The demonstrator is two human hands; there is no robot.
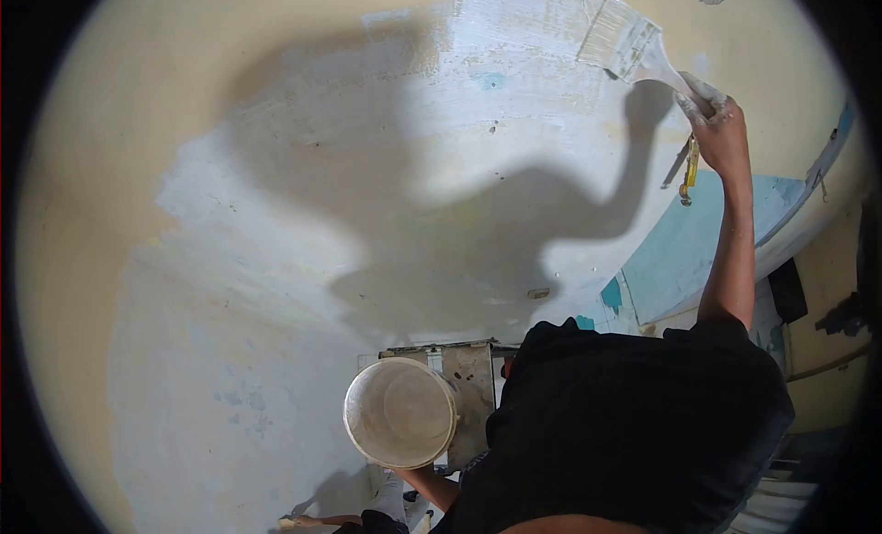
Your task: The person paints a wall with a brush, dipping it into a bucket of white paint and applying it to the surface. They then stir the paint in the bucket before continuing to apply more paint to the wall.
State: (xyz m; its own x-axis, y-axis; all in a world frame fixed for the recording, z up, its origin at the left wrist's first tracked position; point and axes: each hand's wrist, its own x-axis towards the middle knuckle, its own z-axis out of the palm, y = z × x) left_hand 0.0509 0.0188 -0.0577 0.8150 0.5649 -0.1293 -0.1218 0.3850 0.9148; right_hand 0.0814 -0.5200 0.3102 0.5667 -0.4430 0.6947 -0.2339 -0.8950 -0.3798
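A wide white paint brush (625, 40) lies with its bristles against the upper part of the wall, where white paint meets the beige. My right hand (712, 116), with pale paint on its fingers, is closed around the brush handle. A round whitish bucket (401, 413) is seen from above at the lower middle, its inside coated with pale paint. My left arm reaches under the bucket; the left hand is hidden beneath it, so its fingers do not show.
White paint covers much of the wall (367, 249). A yellow-handled object (689, 171) is at the wall below my right hand. A platform (470, 387) stands beside the bucket. Another person's hand (303, 521) shows at the bottom left. A teal panel (684, 240) is at the right.
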